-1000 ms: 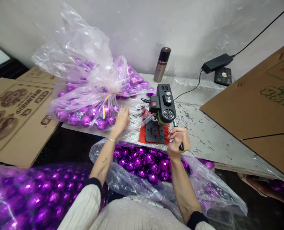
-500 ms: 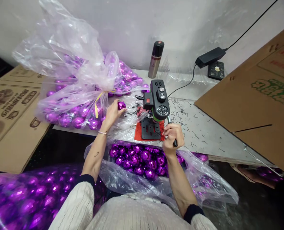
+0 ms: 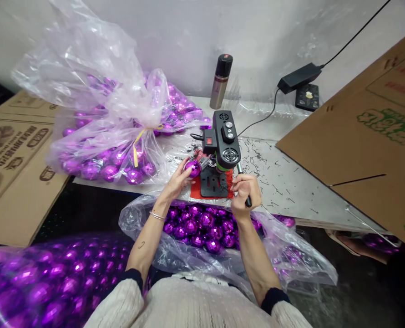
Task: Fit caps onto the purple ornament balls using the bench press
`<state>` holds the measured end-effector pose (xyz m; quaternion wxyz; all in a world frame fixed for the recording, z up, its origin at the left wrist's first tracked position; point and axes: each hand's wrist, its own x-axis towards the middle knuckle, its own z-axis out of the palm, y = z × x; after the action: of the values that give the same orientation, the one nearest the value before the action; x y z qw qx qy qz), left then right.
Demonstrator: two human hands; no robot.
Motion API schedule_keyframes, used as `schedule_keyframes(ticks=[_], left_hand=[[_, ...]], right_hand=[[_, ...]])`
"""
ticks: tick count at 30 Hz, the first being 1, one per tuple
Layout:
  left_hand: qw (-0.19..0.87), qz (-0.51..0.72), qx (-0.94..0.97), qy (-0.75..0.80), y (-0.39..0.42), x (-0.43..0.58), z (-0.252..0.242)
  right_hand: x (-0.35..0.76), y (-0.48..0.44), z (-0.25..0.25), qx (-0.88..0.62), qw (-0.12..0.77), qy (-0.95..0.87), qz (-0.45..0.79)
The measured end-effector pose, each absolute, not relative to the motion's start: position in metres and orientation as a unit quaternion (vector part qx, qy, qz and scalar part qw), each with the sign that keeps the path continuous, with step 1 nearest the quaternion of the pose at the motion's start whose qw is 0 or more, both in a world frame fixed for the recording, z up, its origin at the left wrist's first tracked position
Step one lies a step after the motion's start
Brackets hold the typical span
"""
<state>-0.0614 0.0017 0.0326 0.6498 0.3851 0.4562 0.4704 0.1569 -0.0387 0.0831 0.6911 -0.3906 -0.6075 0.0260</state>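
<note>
Between the fingers of my left hand (image 3: 176, 183) is a shiny purple faceted ball ornament (image 3: 193, 168), held just left of a small black press-like machine (image 3: 225, 139). My right hand (image 3: 246, 193) is wrapped round the machine's lever handle (image 3: 248, 201), on its right side. The machine has a slotted black base plate (image 3: 214, 184) resting on a red mat (image 3: 195, 191). Below both hands, an open clear plastic bag (image 3: 175, 259) is full of more purple balls (image 3: 206, 220).
A tied plastic bag of purple balls (image 3: 110, 172) sits at left, beside flattened cardboard (image 3: 11, 200). Behind the machine stand a thermos flask (image 3: 220, 82) and a black power adapter (image 3: 300, 78). Small black bits litter the white tabletop (image 3: 274, 182). A cardboard box (image 3: 366, 150) rises at right.
My left hand has carried the purple ball rightward and nearer to me, from beside the tied bag to the machine's left side. My right hand stays on the lever.
</note>
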Motion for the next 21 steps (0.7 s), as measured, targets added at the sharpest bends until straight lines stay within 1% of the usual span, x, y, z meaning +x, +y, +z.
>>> schedule_keyframes(ticks=[3,6,10,14,19,21], left_hand=[[0.583,0.475,0.428,0.501,-0.003,-0.056,0.023],[0.521,0.486,0.486,0.506,-0.005,-0.049,0.012],[0.471,0.495,0.529,0.503,-0.009,-0.04,0.002],[0.421,0.462,0.601,0.498,-0.014,-0.034,0.003],[0.329,0.43,0.704,0.46,-0.011,-0.027,0.004],[0.318,0.423,0.718,0.453,-0.007,-0.023,0.0]], right_hand=[[0.157,-0.038,0.085,-0.392,0.688,-0.611,0.011],[0.157,-0.037,0.087,-0.387,0.688,-0.614,0.008],[0.158,-0.038,0.088,-0.382,0.687,-0.618,0.017],[0.158,-0.038,0.089,-0.385,0.682,-0.621,0.016],[0.159,-0.039,0.089,-0.388,0.674,-0.629,-0.002],[0.159,-0.039,0.089,-0.39,0.669,-0.632,-0.004]])
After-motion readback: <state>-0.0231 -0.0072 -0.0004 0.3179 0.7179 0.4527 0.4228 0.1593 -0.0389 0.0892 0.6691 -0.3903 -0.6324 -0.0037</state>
